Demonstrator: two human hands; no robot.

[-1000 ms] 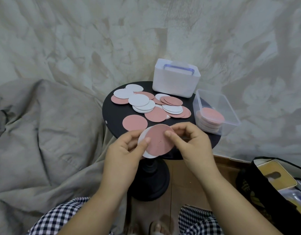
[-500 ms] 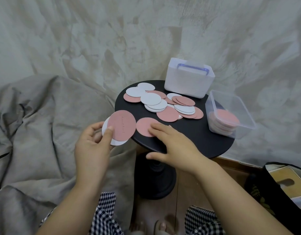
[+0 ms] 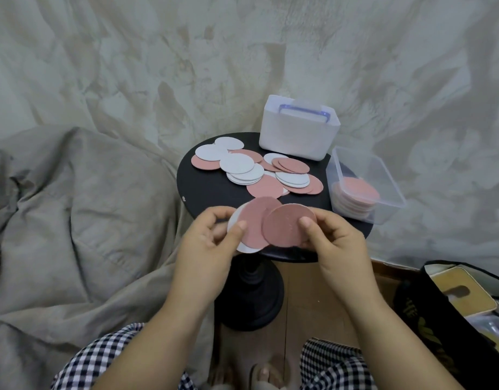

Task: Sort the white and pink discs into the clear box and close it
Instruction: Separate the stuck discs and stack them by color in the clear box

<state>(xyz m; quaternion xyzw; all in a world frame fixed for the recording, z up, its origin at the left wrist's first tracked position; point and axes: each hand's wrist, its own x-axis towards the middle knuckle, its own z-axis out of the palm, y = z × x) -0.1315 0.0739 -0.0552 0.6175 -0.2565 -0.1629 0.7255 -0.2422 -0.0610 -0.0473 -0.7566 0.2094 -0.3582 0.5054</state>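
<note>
round black table (image 3: 203,190) | left hand (image 3: 206,243) pinching two discs (image 3: 252,223) | right hand (image 3: 335,240) one pink disc (image 3: 285,226)

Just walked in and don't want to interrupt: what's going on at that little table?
A person is sorting discs. The left hand holds a small stack, pink over white, and the right hand brings another pink disc onto it. More loose discs lie on the black table. The clear box is open, some discs already inside.
</note>
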